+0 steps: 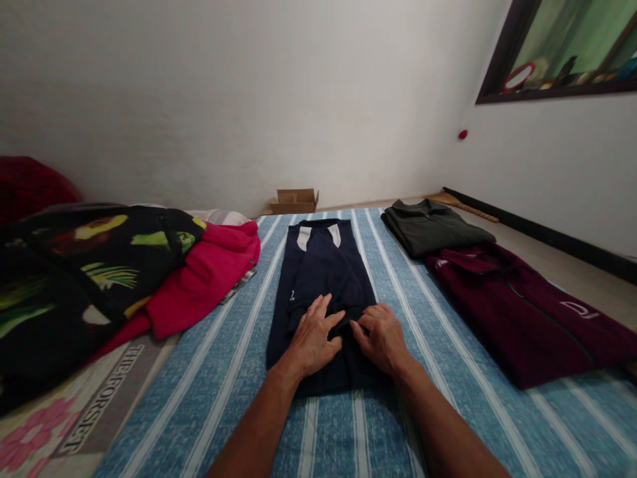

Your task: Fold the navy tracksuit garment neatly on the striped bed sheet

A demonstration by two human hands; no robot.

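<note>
**Pressing both hands on the navy garment**

Resting flat on the cloth, my left hand (314,335) lies palm down on the lower part of the navy garment (321,292), fingers spread and stretched forward, gripping nothing. My right hand (381,337) sits just beside it, touching the same garment, with its fingers curled under at the tips; I cannot tell whether they pinch a fold of fabric or only press on it. The fingertips of the two hands nearly meet over the middle of the cloth.

The navy garment lies folded into a long narrow strip along the centre of the blue striped sheet (448,398), its white collar panels at the far end, its near edge just below my wrists.

To my right, well apart from my hands, a folded maroon jacket (527,318) lies on the sheet, and beyond it, touching its far edge, a folded dark green shirt (432,229). To my left sits a heap of clothes: a red garment (209,279) partly under a black printed fabric (84,272). A small cardboard box (294,199) stands on the floor by the far wall.
</note>
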